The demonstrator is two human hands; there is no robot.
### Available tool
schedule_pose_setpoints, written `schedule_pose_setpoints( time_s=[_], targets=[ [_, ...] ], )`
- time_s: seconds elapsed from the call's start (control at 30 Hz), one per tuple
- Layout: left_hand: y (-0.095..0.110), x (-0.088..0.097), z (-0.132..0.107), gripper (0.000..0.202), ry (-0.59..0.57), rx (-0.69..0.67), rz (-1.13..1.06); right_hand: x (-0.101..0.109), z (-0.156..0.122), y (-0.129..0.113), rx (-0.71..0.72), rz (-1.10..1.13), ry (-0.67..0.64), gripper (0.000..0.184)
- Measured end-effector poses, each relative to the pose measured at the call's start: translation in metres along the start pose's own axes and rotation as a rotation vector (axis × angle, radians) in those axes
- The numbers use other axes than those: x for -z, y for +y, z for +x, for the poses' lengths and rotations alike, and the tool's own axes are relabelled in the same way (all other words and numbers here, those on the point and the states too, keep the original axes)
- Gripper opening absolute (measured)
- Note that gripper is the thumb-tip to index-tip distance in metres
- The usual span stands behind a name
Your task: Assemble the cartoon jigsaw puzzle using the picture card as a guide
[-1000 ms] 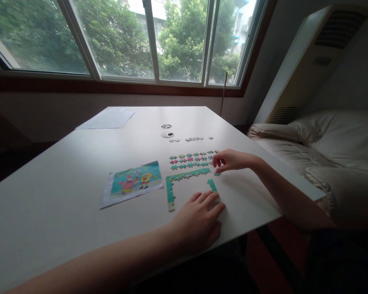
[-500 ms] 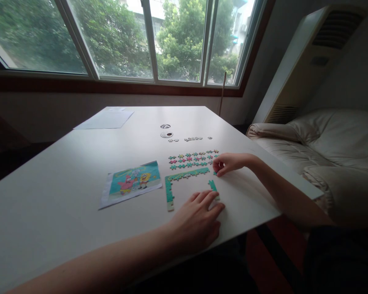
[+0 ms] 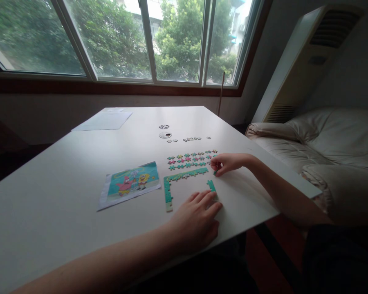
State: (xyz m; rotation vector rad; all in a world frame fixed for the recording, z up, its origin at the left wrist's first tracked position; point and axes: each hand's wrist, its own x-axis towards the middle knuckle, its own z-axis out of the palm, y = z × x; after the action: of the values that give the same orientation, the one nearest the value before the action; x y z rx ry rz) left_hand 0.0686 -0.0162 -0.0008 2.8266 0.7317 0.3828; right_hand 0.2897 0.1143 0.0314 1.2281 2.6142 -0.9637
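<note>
My left hand (image 3: 199,218) lies palm down with its fingers apart, at the lower end of a short green strip of joined puzzle pieces (image 3: 211,185). Part of that strip is hidden under the fingers. My right hand (image 3: 228,162) is pinched at the right, with a small green puzzle piece (image 3: 215,173) at its thumb tip close to the table. Left of both hands, a green puzzle border (image 3: 168,192) forms a corner, its long side running along the top. Loose puzzle pieces (image 3: 187,160) lie in several rows just beyond it.
A printed cartoon picture (image 3: 131,183) lies left of the border. Farther back are upturned grey pieces (image 3: 192,139), two round discs (image 3: 165,135) and white paper sheets (image 3: 104,121). The white table (image 3: 64,196) ends near a cream sofa (image 3: 294,143) at the right.
The whole view has shifted slightly left. Both hands keep nearly the same place and pose, and the puzzle border and loose rows look the same.
</note>
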Motion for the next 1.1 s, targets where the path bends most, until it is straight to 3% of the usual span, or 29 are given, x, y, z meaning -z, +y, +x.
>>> schedule_pose_setpoints(
  time_s=[0.3,0.53,0.7,0.83,1.1],
  targets=[
    [0.0,0.001,0.0,0.036,-0.004,-0.005,0.01,0.002,-0.003,-0.002,0.011,-0.001,0.022,0.017],
    [0.0,0.001,0.0,0.036,-0.004,0.008,0.006,0.004,-0.005,-0.005,0.153,0.107,0.148,0.023],
    [0.0,0.0,0.0,0.036,-0.004,0.008,0.007,0.001,-0.006,-0.014,0.164,0.091,0.029,0.028],
    [0.0,0.001,0.001,0.035,-0.001,-0.002,0.004,0.0,-0.007,-0.019,0.219,0.069,0.005,0.027],
    [0.0,0.0,0.001,0.036,-0.008,-0.005,0.005,-0.006,0.0,-0.015,0.124,0.104,0.093,0.025]
  ],
)
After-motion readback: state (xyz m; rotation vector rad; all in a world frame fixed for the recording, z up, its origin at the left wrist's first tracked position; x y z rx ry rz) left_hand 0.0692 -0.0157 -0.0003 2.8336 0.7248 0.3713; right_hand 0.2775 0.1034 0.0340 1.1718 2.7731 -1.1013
